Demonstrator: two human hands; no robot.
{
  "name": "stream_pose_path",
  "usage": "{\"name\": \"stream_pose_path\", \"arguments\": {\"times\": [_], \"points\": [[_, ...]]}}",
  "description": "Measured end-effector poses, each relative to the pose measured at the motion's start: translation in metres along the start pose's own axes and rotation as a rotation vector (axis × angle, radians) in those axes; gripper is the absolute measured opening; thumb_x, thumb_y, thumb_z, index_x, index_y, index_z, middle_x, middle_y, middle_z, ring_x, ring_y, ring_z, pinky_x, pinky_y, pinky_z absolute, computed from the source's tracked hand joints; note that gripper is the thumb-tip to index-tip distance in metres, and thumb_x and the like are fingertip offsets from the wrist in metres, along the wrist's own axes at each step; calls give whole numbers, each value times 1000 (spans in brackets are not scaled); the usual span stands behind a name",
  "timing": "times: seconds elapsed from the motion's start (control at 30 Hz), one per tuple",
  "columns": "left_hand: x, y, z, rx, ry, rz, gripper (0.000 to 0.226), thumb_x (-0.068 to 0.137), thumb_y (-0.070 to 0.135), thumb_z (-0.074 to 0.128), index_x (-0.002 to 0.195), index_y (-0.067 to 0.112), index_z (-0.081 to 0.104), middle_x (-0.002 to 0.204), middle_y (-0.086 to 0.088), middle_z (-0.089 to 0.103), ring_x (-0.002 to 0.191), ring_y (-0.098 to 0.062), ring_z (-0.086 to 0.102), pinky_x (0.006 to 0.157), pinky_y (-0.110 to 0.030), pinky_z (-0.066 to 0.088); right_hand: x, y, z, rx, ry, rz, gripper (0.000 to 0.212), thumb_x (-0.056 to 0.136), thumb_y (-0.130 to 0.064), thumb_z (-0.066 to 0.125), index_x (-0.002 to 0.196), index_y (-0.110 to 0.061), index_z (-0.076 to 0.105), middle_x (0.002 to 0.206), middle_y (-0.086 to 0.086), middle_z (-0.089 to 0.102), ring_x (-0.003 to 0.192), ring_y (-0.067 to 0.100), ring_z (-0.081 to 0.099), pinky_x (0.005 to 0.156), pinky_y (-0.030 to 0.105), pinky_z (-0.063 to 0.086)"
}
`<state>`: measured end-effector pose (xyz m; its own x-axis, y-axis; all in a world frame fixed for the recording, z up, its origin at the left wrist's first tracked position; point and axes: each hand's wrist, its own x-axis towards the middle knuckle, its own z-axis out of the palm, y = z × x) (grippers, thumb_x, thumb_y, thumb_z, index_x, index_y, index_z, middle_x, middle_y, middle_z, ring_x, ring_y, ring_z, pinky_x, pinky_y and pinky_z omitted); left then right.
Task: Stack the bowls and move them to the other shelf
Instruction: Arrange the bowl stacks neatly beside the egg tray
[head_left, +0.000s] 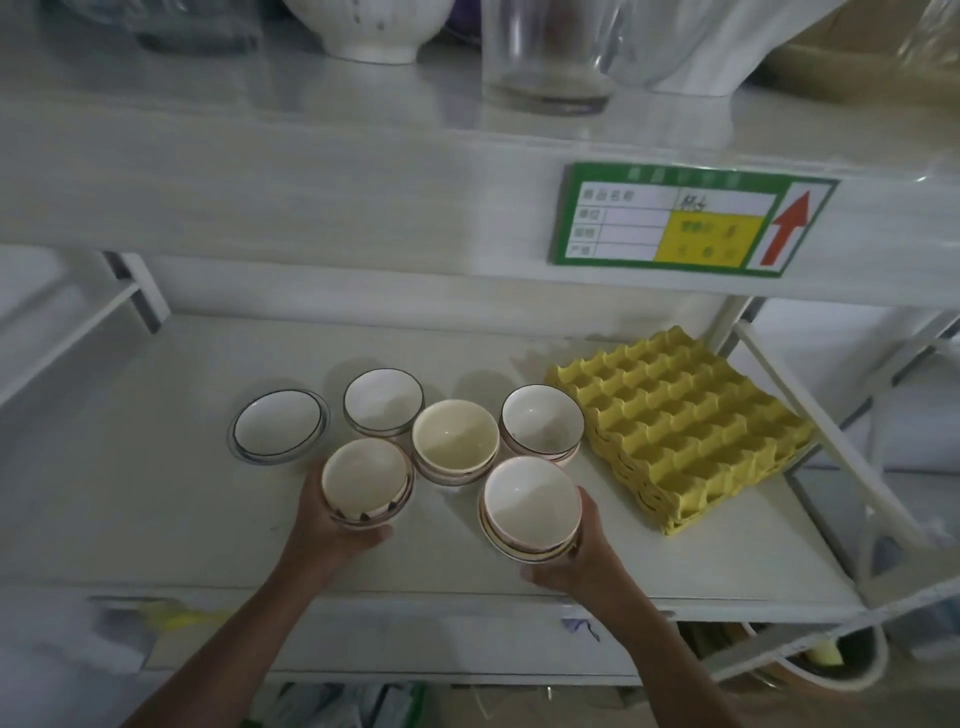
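Several small ceramic bowls stand on the white middle shelf (156, 509). My left hand (332, 530) grips the front-left cream bowl (363, 475) from below and the side. My right hand (582, 551) grips the front-right white bowl (530, 501), which sits on top of another bowl. Behind them are a cream bowl stack (454, 436), a white bowl (383, 397) at the back left and a white bowl (540, 421) at the back right. A shallow dark-rimmed dish (278, 428) lies at the far left.
A stack of yellow egg trays (680, 421) fills the shelf's right side. The upper shelf (260, 171) overhangs, carrying a glass jar (545, 52), a white bowl (371, 26) and a green label (691, 221). A slanted frame bar (810, 410) runs down the right.
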<state>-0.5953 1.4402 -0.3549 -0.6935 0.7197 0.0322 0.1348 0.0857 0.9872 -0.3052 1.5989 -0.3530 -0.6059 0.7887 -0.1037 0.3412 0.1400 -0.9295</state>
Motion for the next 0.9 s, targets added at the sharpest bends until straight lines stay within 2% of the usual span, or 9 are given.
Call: {"name": "stream_pose_path", "arguments": {"times": [0.17, 0.33, 0.43, 0.5, 0.6, 0.7, 0.77, 0.83, 0.9], "points": [[4, -1, -4, -54, -29, -31, 102, 24, 25, 89, 116, 35, 46, 122, -4, 55, 107, -19, 57, 87, -34, 50, -3, -16, -8, 160, -73, 220, 56, 100, -28, 64, 147, -30, 33, 134, -5, 53, 123, 14, 55, 95, 25, 53], [2, 4, -10, -27, -70, -44, 99, 25, 27, 86, 115, 30, 44, 117, 1, 55, 103, -13, 57, 81, -14, 52, 11, -29, -4, 177, -17, 341, 50, 97, -28, 54, 143, -21, 36, 129, 4, 52, 124, 31, 53, 106, 54, 50], [-2, 7, -21, 32, -79, -71, 119, 24, 38, 90, 132, 28, 39, 133, 5, 50, 123, -14, 50, 102, -34, 47, 14, -31, -5, 151, -31, 372, 52, 89, -26, 49, 139, -22, 36, 122, 1, 52, 122, 33, 52, 106, 59, 49], [-12, 17, -28, 186, -26, -58, 111, 30, 51, 82, 131, 32, 39, 131, 21, 47, 127, -3, 44, 108, -30, 39, 17, -28, -6, 147, -32, 390, 43, 99, -15, 44, 141, -18, 37, 121, 1, 53, 119, 31, 52, 106, 56, 50], [-31, 35, -28, 433, 153, 49, 106, 49, 61, 69, 140, 17, 35, 138, -2, 35, 134, -26, 32, 109, -47, 32, 20, -27, -9, 126, -54, 424, 44, 98, -25, 47, 140, -18, 38, 120, 5, 53, 108, 25, 54, 104, 51, 52], [-44, 58, -3, 494, 274, 292, 69, 71, 46, 60, 127, 8, 47, 120, 1, 45, 116, -28, 43, 96, -43, 38, 26, -27, -14, 127, -63, 467, 41, 101, -28, 49, 140, -18, 40, 113, 6, 54, 103, 27, 59, 96, 46, 57], [-50, 73, 27, 409, 219, 277, 41, 80, 40, 56, 109, 12, 55, 102, 2, 52, 94, -23, 53, 81, -32, 44, 31, -30, -17, 89, -79, 509, 37, 102, -26, 50, 137, -17, 42, 105, 9, 55, 90, 24, 60, 83, 40, 59], [-50, 85, 60, 368, 35, 122, 22, 89, 38, 56, 97, 18, 57, 90, 1, 58, 82, -17, 59, 71, -32, 49, 36, -34, -19, 39, -107, 536, 36, 100, -23, 49, 134, -17, 43, 104, 12, 55, 84, 24, 60, 76, 39, 60], [-41, 83, 90, 359, -168, -182, 23, 95, 38, 52, 104, 17, 58, 90, -1, 63, 75, -20, 61, 67, -34, 51, 42, -36, -19, 20, -117, 553, 38, 98, -20, 48, 135, -15, 46, 112, 17, 57, 83, 28, 63, 71, 38, 61]]}}
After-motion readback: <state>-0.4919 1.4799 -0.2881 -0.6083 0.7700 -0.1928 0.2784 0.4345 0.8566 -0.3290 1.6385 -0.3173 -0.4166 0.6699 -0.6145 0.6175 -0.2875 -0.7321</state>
